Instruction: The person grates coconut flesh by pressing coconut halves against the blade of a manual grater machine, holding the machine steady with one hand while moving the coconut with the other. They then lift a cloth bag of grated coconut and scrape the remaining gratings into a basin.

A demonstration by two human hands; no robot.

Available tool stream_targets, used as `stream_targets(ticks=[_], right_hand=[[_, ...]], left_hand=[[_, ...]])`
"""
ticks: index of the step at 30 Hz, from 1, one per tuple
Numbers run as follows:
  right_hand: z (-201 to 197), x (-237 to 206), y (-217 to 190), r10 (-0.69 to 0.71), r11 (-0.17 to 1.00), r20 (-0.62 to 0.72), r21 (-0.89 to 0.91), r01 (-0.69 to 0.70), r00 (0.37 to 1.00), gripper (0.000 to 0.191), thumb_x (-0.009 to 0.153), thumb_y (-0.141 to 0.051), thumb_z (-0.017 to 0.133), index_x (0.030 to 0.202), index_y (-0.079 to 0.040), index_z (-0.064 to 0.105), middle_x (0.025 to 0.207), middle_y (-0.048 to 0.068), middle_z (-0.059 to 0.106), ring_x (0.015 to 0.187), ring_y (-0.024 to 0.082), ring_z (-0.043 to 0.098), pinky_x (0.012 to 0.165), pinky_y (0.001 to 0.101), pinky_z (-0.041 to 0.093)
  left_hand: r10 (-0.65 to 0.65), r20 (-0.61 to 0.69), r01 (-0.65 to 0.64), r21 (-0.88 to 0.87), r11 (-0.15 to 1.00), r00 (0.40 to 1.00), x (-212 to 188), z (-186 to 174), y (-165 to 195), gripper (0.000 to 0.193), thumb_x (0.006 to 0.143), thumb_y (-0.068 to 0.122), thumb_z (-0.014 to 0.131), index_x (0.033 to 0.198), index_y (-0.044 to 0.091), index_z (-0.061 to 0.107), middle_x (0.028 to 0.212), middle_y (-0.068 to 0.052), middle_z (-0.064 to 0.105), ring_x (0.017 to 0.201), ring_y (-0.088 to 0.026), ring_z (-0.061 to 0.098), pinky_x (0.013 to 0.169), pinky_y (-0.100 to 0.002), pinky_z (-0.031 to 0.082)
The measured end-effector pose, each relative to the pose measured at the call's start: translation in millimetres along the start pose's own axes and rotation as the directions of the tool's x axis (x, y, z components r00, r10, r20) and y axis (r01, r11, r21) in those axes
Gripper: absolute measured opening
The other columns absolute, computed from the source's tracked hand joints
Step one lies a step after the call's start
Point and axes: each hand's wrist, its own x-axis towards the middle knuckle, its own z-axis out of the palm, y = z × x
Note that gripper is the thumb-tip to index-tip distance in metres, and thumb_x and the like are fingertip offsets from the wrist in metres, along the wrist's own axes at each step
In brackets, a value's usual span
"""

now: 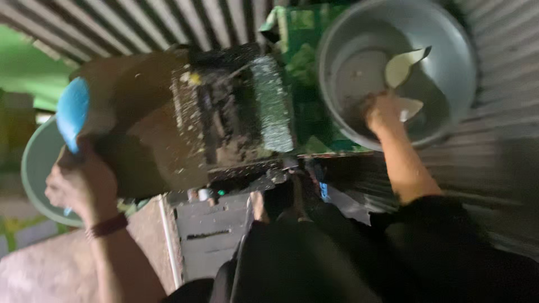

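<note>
Gripping blue scoop (72,114), left hand (78,185) clenched; right hand (383,114) inside grey basin (449,33), grasp unclear.

The scoop (72,114) is bright blue, and the band (106,226) on the wrist below it is dark red-brown. The big bowl (449,67) is pale grey-blue all over, with a cream-white leaf-shaped piece (401,67) and a second whitish piece (410,108) inside. The machine (224,112) in the middle is dark brown to black, speckled with pale crumbs, with one small yellow spot near its top. Its side panel (272,104) is a glittery grey-green. The sack (300,33) behind is green with a darker print. The wall (168,22) shows grey and dark stripes. A second basin (36,168) is dull teal. The sleeve (438,241) is black.
</note>
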Motion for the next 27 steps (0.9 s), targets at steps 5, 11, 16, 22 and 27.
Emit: stream_targets(ticks=[5, 11, 16, 22, 27], right_hand=[[6.2, -0.1, -41.4, -0.042, 0.996, -0.017, -0.081, 0.04, 0.999, 0.032, 0.087, -0.001, 0.062, 0.116, -0.01, 0.073, 0.106, 0.014, 0.074, 0.093, 0.025, 0.069, 0.081, 0.0404, 0.056], [-29.7, 11.4, -23.5, -0.028, 0.999, 0.175, 0.023, 0.025, 0.984, 0.033, 0.085, 0.0, 0.061, 0.116, -0.007, 0.072, 0.104, 0.016, 0.072, 0.091, 0.027, 0.067, 0.079, 0.0428, 0.054], [-39.5, 10.9, 3.4, -0.013, 0.994, 0.316, 0.108, -0.022, 0.949, 0.034, 0.084, 0.0, 0.061, 0.115, -0.006, 0.071, 0.102, 0.018, 0.071, 0.088, 0.029, 0.066, 0.077, 0.0447, 0.053], [-52.9, -5.4, 17.9, -0.091, 0.873, 0.461, 0.464, -0.151, 0.883, 0.023, 0.086, -0.006, 0.06, 0.106, -0.002, 0.072, 0.101, 0.019, 0.072, 0.089, 0.03, 0.064, 0.08, 0.0466, 0.05], [-51.2, -23.1, -14.8, 0.017, 0.977, 0.442, 0.185, -0.11, 0.897, 0.042, 0.101, -0.034, 0.054, 0.1, 0.002, 0.075, 0.103, 0.021, 0.075, 0.095, 0.032, 0.068, 0.089, 0.0469, 0.052]], left_hand=[[-0.113, 0.032, 0.116, -0.116, 0.986, 0.993, 14.2, -5.8, 14.8, 0.048, 0.108, 0.057, 0.064, 0.096, 0.013, 0.081, 0.083, -0.02, 0.075, 0.073, -0.045, 0.07, 0.067, -0.057, 0.052], [-0.2, 0.095, 0.216, -0.215, 0.952, 0.975, 28.8, -24.3, 31.0, 0.042, 0.103, 0.053, 0.063, 0.099, 0.015, 0.081, 0.085, -0.021, 0.074, 0.077, -0.047, 0.07, 0.069, -0.056, 0.053], [-0.227, 0.137, 0.258, -0.277, 0.926, 0.964, 32.1, -29.2, 36.1, 0.038, 0.1, 0.048, 0.064, 0.099, 0.014, 0.08, 0.088, -0.02, 0.075, 0.08, -0.047, 0.07, 0.073, -0.056, 0.053], [-0.198, 0.145, 0.232, -0.287, 0.929, 0.969, 32.8, -27.2, 34.6, 0.037, 0.101, 0.045, 0.066, 0.094, 0.011, 0.078, 0.085, -0.02, 0.074, 0.08, -0.045, 0.07, 0.072, -0.055, 0.053], [-0.186, 0.132, 0.219, -0.321, 0.921, 0.974, 32.2, -29.9, 35.4, 0.036, 0.102, 0.045, 0.066, 0.096, 0.012, 0.079, 0.084, -0.021, 0.074, 0.078, -0.046, 0.069, 0.07, -0.054, 0.053]])
